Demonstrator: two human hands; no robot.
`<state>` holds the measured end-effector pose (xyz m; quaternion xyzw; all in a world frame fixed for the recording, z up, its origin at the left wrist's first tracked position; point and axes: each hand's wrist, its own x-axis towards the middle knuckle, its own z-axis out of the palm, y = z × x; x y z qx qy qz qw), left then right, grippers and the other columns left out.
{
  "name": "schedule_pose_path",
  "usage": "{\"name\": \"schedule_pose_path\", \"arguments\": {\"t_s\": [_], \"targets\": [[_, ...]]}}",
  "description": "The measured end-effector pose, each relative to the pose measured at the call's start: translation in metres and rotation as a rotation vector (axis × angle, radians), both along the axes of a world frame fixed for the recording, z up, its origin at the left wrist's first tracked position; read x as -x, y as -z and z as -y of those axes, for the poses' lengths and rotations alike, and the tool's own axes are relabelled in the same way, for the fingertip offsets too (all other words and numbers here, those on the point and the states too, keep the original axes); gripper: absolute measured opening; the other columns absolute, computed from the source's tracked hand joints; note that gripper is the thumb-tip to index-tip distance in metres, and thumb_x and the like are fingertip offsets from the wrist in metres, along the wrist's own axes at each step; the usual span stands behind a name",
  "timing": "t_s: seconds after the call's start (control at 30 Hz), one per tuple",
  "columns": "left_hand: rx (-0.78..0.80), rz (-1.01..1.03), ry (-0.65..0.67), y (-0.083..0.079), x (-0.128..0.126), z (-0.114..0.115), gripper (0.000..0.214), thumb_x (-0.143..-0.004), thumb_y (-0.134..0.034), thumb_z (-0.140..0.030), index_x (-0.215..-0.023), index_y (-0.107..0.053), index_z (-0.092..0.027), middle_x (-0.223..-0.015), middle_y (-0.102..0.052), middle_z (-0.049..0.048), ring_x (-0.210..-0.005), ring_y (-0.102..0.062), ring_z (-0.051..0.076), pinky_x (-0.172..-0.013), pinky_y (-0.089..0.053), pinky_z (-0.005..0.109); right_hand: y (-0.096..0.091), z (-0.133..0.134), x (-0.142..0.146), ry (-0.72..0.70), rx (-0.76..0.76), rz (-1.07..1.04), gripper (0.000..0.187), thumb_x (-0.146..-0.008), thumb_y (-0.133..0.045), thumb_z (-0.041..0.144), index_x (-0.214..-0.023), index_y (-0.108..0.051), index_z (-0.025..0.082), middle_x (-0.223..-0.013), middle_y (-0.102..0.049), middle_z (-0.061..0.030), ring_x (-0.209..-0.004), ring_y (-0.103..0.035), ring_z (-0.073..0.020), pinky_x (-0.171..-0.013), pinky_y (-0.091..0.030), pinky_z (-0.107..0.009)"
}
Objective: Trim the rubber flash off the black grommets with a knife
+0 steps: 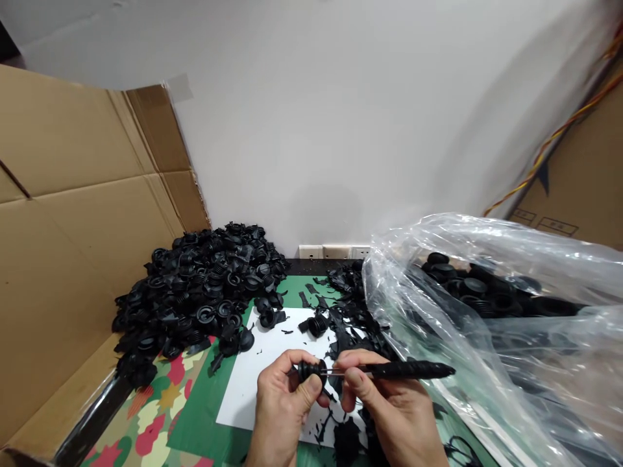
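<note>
Between the thumb and fingers of my left hand (287, 402) is a small ribbed black rubber part (311, 371). My right hand (394, 402) grips a thin metal-tipped tool with a black wrapped handle (411, 370), its tip reaching the rubber part. Whether the tip is a blade or a pick I cannot tell. Under both hands lies a white sheet (238, 395) on a green mat (195, 421). Another ribbed rubber part (317, 325) and a second one (267, 316) rest on the sheet, with flaps of rubber still attached.
A large heap of black rubber parts (195, 285) leans toward a cardboard box wall (82, 240) at left. Black rubber scraps (350, 337) are strewn right of centre. A clear plastic bag (438, 318) holding round black parts (474, 287) stands at right. Wall sockets (335, 251) sit behind.
</note>
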<state>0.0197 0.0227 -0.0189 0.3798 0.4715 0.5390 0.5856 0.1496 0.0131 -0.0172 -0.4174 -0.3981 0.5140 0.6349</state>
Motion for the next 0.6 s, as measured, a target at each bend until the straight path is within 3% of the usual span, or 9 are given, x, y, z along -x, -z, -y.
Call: {"name": "schedule_pose_path", "arguments": {"t_s": [0.1,0.23,0.6], "targets": [[0.051,0.052,0.007,0.001,-0.002,0.000,0.032,-0.056,-0.083,-0.035,-0.077,-0.069,-0.015,-0.052,-0.059,-0.0021,-0.040,-0.050,0.007,-0.034,-0.025,0.013,0.003,-0.002,-0.004,-0.041,0.015,0.076,0.027,-0.075,-0.066,0.046,-0.076,-0.068,0.019,-0.047,-0.059,0.0010,-0.049,-0.057,-0.0179,-0.051,-0.045,-0.028],[0.109,0.109,-0.023,0.001,-0.004,-0.001,0.033,-0.052,-0.085,-0.035,-0.072,-0.069,-0.015,-0.051,-0.057,-0.0034,-0.037,-0.048,0.005,-0.033,-0.024,0.013,0.005,-0.001,-0.003,0.022,0.018,0.136,0.027,-0.076,-0.065,0.046,-0.074,-0.069,0.019,-0.048,-0.060,0.0005,-0.049,-0.057,-0.0181,-0.051,-0.043,-0.028],[0.130,0.044,-0.038,0.006,-0.004,-0.005,0.033,-0.053,-0.085,-0.036,-0.072,-0.069,-0.014,-0.049,-0.059,-0.0021,-0.039,-0.052,0.006,-0.035,-0.023,0.013,0.013,0.001,0.003,0.088,0.006,0.079,0.025,-0.072,-0.069,0.044,-0.078,-0.069,0.020,-0.052,-0.062,0.0011,-0.047,-0.057,-0.0160,-0.049,-0.046,-0.026]]}}
